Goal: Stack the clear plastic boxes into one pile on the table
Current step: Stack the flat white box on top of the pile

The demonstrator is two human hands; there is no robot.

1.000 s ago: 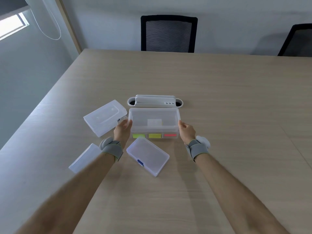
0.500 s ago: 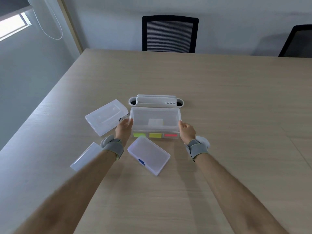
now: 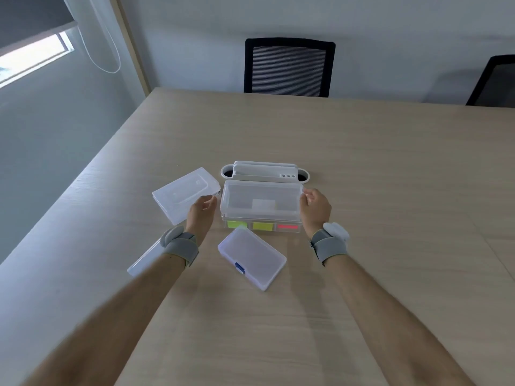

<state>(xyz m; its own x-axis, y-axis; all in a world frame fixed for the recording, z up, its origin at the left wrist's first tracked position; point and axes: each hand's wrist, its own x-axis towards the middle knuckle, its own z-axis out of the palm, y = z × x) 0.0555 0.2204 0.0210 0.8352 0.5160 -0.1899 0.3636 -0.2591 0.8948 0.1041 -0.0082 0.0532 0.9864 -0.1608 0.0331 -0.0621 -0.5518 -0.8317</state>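
On the wooden table [image 3: 362,168], both forearms reach forward. A large clear box [image 3: 260,200] sits atop a clear box with coloured notes [image 3: 262,226], mid-table. The left hand [image 3: 201,215] hovers beside its left end, fingers loosely spread, touching nothing. The right hand [image 3: 316,208] is spread at the right end, fingertips at the rim.

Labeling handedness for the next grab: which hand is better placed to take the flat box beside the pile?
Left. The left hand, open, is off the pile and its fingertips are at the edge of the flat clear box. The right hand is on the pile's far side, so it would have to cross over.
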